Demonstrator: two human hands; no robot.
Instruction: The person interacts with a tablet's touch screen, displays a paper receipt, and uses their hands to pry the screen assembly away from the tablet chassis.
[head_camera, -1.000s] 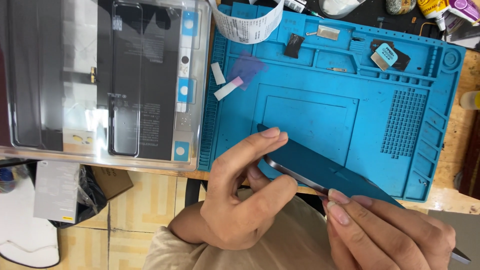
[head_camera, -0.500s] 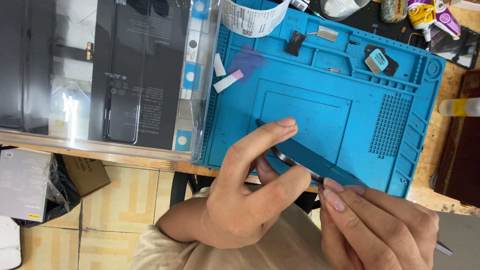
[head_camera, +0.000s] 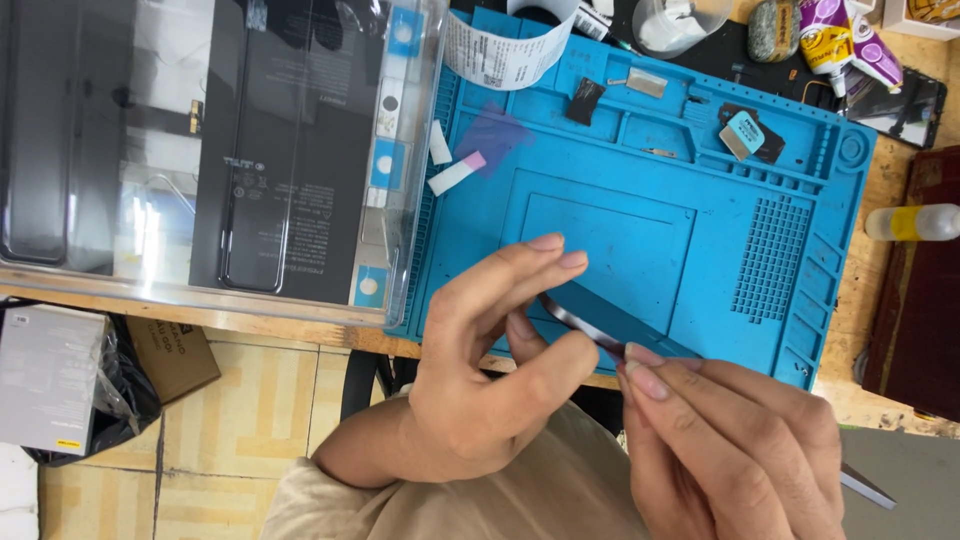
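A thin dark device (head_camera: 615, 322) — slab-shaped, with a bright metal edge — is held on edge over the near edge of the blue work mat (head_camera: 760, 190); it is gripped by both hands; its far end is hidden behind the right hand (head_camera: 730, 450). The left hand (head_camera: 490, 370) is curled about the device's left end, the thumb pressed against its near side and the fingers (head_camera: 540, 258) arched over the top, close together, their tips on or just above its far face — which of the two cannot be told. The right hand's fingers are laid side by side and clamped on the device's right part, nails against the metal edge.

At the mat's far left corner a white strip with a pink tip (head_camera: 455, 175) is seen beside a translucent purple film (head_camera: 495, 135); near the far right corner a small light-blue tool (head_camera: 743, 132) is rested on a dark piece. To the left of the mat, on the tabletop's left part, a clear plastic tray (head_camera: 300, 290) is laid over flat black panels (head_camera: 290, 150); a small bottle with a yellow band (head_camera: 915, 222) lies at the tabletop's right edge.
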